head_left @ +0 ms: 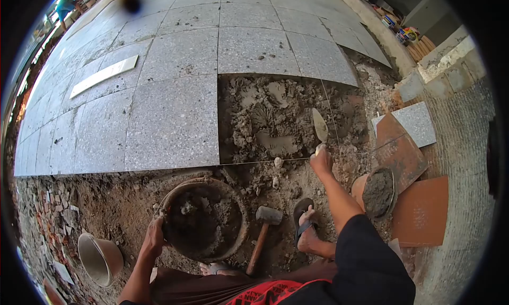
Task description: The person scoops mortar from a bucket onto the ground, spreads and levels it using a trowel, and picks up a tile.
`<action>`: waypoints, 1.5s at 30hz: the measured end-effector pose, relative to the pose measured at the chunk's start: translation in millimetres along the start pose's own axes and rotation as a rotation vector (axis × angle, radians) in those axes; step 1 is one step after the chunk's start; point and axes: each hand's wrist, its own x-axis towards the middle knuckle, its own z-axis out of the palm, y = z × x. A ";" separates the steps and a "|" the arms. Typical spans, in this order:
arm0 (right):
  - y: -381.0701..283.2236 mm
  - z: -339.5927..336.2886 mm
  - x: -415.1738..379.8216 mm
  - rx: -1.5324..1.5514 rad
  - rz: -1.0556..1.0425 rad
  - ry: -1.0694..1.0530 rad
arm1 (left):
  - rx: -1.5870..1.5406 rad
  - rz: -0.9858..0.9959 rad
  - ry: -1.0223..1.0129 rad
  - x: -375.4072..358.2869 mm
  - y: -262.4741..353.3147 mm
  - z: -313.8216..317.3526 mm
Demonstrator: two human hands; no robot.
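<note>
Black shirt [360, 268] nearest, left hand [154, 233] clasps a crusted round basin's rim [244, 215], right hand [321, 161] a pointed trowel [320, 125].

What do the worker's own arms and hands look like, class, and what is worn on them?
A loose, plain black right sleeve ends near the elbow; of the left sleeve, only a dark edge shows. The right hand and left hand are gloveless, and no watch or band shows on either wrist.

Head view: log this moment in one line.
left hand: on basin rim | right hand: holding trowel over mortar | mallet: on ground beside basin
</note>
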 end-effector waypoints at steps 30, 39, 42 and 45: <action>-134.0 -30.4 -231.9 0.156 -0.831 -1.118 | -0.114 0.081 -0.182 -7.6 20.5 29.0; -138.4 -138.3 -163.2 0.430 -0.829 -0.942 | -0.053 0.122 -0.082 -4.2 -2.9 15.4; -133.9 -176.7 -120.4 0.369 -0.841 -0.809 | 0.021 0.171 -0.029 7.8 -21.4 9.7; -126.2 -203.8 -65.4 0.248 -0.797 -0.611 | -0.023 0.061 -0.073 -14.9 9.7 25.5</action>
